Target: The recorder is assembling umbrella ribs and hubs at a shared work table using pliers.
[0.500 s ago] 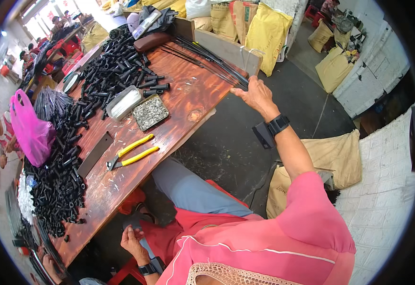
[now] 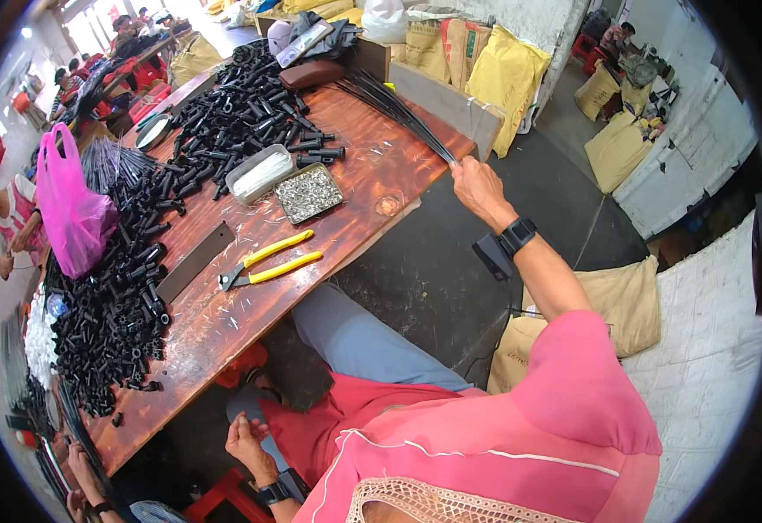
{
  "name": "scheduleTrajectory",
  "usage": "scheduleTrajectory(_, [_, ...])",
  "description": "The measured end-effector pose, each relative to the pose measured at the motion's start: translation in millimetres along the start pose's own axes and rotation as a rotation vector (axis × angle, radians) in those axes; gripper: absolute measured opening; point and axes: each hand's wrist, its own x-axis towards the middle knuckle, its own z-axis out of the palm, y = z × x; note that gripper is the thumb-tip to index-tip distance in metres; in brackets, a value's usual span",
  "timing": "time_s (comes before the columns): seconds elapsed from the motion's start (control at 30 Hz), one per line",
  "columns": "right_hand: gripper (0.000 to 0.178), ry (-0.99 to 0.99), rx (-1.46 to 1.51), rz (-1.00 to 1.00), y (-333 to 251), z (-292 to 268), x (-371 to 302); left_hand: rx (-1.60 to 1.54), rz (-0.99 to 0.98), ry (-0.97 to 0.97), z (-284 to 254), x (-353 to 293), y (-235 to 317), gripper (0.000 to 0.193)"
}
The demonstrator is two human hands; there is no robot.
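My right hand (image 2: 484, 193) is closed around the near ends of a bundle of thin black rods (image 2: 403, 113) at the far right corner of the wooden table (image 2: 202, 327). The rods fan out along the tabletop towards a brown pouch (image 2: 313, 75). Over my lap, below the table's near edge, my left hand (image 2: 248, 443) has its fingers curled in, and nothing shows in them. End-cutting pliers (image 2: 286, 267) with yellow handles lie on the table. Beyond them are a tin of small silvery pieces (image 2: 309, 193) and a clear plastic box with thin white pieces (image 2: 261, 174).
Black tubular parts (image 2: 237, 118) lie heaped along the table's far left side. A pink plastic bag (image 2: 71, 218) stands among them, near a dark flat bar (image 2: 196, 261). Another person's hand (image 2: 85, 471) shows at lower left. Yellow sacks (image 2: 507, 78) stand behind the table.
The table and its contents appear shifted to the right and slightly upward in view. My right hand has turned and closed further around the rod ends. My left hand remains over my lap.
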Motion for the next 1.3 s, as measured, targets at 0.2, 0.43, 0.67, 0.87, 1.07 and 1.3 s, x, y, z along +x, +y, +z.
scheduleTrajectory(0.2, [0.038, 0.045, -0.030, 0.077, 14.1, -17.2, -40.1, 0.013, -0.040, -0.003, -7.3, 3.5, -1.5, 0.018])
scheduleTrajectory(0.43, [0.027, 0.131, -0.158, -0.048, 12.7, -32.3, -81.4, 0.024, -0.056, -0.036, -4.7, 12.8, -4.0, 0.019])
scheduleTrajectory(0.67, [0.033, 0.083, -0.123, -0.067, 1.3, -8.8, -22.5, 0.034, -0.048, -0.055, -3.0, 10.5, 4.7, 0.020])
scheduleTrajectory(0.87, [0.035, 0.124, -0.122, -0.005, 15.4, -1.6, 40.5, 0.066, -0.067, -0.038, -15.4, 6.9, -7.0, 0.019])
scheduleTrajectory(1.07, [0.032, -0.059, -0.031, -0.067, 19.2, -4.4, 32.9, 0.070, -0.105, -0.041, -11.2, 0.6, -5.5, 0.018])
scheduleTrajectory(1.3, [0.026, -0.334, 0.397, -0.048, 18.6, -27.6, 59.2, 0.078, -0.054, -0.082, -9.6, 3.8, -1.5, 0.019])
